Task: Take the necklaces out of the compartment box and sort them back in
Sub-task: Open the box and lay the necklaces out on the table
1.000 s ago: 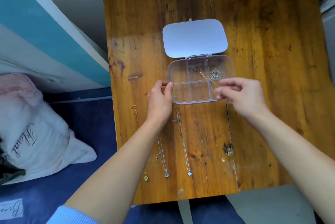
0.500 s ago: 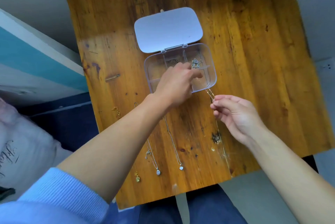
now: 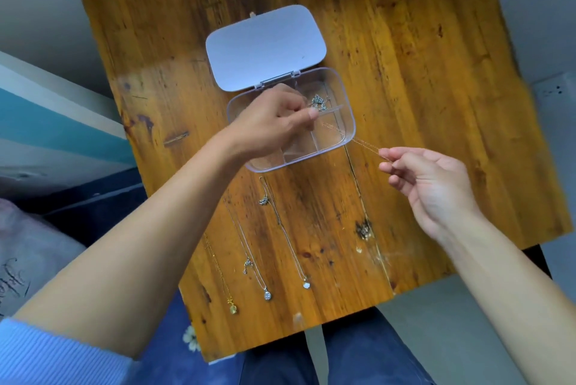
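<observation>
A clear compartment box lies open on the wooden table, its white lid folded back. A thin gold chain necklace stretches from the box to my right hand, which pinches its end off the box's right corner. My left hand reaches over the box and pinches the chain's other end near a silver tangle in an upper compartment. Three necklaces lie side by side below the box: a gold one, a silver one and another silver one.
The table's front edge is close to my lap in blue trousers. A pale cushion lies at the left, beside a blue and white wall panel. A dark knot marks the wood near my right wrist.
My left hand has moved from the box's left edge to over its compartments. My right hand has pulled away to the right, drawing the gold chain out taut.
</observation>
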`<action>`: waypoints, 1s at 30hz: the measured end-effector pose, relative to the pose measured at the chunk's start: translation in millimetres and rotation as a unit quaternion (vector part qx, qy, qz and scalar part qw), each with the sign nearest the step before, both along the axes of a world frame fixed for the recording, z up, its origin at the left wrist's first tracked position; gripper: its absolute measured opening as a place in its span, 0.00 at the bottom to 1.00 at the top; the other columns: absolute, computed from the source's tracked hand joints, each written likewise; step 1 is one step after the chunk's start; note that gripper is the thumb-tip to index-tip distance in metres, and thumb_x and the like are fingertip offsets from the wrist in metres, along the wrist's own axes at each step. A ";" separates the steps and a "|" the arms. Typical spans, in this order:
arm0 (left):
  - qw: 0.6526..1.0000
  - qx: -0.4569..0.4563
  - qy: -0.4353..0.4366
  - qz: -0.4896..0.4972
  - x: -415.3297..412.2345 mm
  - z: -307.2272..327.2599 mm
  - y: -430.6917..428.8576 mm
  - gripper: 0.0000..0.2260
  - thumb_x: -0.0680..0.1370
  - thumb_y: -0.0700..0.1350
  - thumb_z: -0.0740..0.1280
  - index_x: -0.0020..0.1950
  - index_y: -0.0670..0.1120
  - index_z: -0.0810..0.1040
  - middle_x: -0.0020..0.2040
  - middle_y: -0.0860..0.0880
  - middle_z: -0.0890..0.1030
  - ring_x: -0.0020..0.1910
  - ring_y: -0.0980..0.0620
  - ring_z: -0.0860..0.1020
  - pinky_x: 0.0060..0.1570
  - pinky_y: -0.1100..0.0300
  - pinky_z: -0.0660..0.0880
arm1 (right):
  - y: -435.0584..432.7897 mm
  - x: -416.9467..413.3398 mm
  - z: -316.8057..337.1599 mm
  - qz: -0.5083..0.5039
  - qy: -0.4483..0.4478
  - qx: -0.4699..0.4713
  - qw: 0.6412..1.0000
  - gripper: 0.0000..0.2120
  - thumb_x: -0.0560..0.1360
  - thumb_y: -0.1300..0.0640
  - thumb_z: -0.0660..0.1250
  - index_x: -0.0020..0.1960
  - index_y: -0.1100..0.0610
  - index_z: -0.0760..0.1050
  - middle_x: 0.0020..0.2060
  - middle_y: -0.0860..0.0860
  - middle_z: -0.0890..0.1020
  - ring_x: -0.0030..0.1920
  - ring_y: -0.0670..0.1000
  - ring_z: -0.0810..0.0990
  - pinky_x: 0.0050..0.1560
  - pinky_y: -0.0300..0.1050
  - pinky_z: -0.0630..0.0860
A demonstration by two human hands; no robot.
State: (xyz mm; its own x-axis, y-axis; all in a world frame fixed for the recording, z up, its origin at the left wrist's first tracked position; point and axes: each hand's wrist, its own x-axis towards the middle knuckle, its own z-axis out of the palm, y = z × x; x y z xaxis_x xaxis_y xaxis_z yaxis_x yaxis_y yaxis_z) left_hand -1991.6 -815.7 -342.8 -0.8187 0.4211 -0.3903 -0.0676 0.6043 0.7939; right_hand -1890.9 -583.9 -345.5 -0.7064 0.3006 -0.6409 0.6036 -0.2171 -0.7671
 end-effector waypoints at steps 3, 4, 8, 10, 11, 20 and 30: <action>0.987 0.101 -0.098 0.080 12.4 11.8 -17.9 0.14 0.81 0.50 0.63 0.42 0.43 0.81 0.53 0.51 0.82 0.54 0.60 0.77 0.59 0.60 0.71 | -1.1 3.9 -4.3 -0.016 -0.027 0.002 0.999 0.11 0.71 0.72 0.64 0.40 0.60 0.82 0.38 0.56 0.86 0.37 0.49 0.84 0.33 0.37 0.77; 0.978 0.132 -0.126 0.100 16.7 13.8 -22.1 0.16 0.81 0.50 0.61 0.42 0.41 0.81 0.50 0.52 0.84 0.54 0.58 0.79 0.60 0.57 0.72 | -2.5 6.2 -4.9 -0.018 -0.034 -0.005 0.999 0.10 0.71 0.72 0.64 0.42 0.61 0.81 0.37 0.55 0.86 0.37 0.49 0.84 0.33 0.37 0.78; 0.913 0.281 -0.230 0.187 30.6 22.5 -34.9 0.17 0.83 0.49 0.57 0.36 0.46 0.73 0.38 0.46 0.82 0.47 0.42 0.82 0.51 0.50 0.76 | -13.3 17.3 -5.9 -0.005 -0.043 -0.003 0.999 0.09 0.72 0.71 0.64 0.45 0.61 0.81 0.36 0.54 0.86 0.36 0.48 0.84 0.34 0.37 0.79; 0.886 0.331 -0.260 0.196 38.7 26.4 -41.0 0.15 0.83 0.47 0.57 0.39 0.45 0.74 0.32 0.49 0.77 0.36 0.47 0.79 0.42 0.54 0.74 | -19.3 23.4 -7.4 -0.002 -0.043 0.015 0.999 0.11 0.73 0.71 0.61 0.43 0.61 0.81 0.36 0.55 0.84 0.33 0.47 0.82 0.32 0.37 0.78; 0.876 0.350 -0.269 0.196 42.9 27.9 -44.4 0.13 0.83 0.45 0.58 0.42 0.44 0.76 0.31 0.49 0.75 0.33 0.49 0.76 0.38 0.56 0.73 | -21.9 27.0 -8.3 -0.006 -0.045 0.022 0.999 0.12 0.72 0.71 0.60 0.43 0.61 0.81 0.36 0.56 0.83 0.32 0.46 0.80 0.32 0.37 0.77; 0.941 0.109 -0.117 0.297 72.1 17.1 -47.3 0.05 0.77 0.37 0.68 0.44 0.42 0.82 0.34 0.46 0.83 0.27 0.52 0.77 0.28 0.61 0.73 | -25.5 93.7 -18.0 0.047 -0.116 0.071 0.990 0.07 0.74 0.67 0.70 0.50 0.58 0.81 0.39 0.54 0.87 0.41 0.51 0.86 0.42 0.42 0.80; 0.963 -0.224 0.131 0.071 102.9 -34.0 3.7 0.07 0.77 0.47 0.66 0.47 0.46 0.83 0.42 0.43 0.85 0.43 0.38 0.81 0.41 0.49 0.78 | -33.9 170.9 -39.6 0.205 -0.155 0.247 0.934 0.07 0.71 0.59 0.74 0.38 0.48 0.81 0.34 0.47 0.84 0.39 0.50 0.83 0.44 0.50 0.82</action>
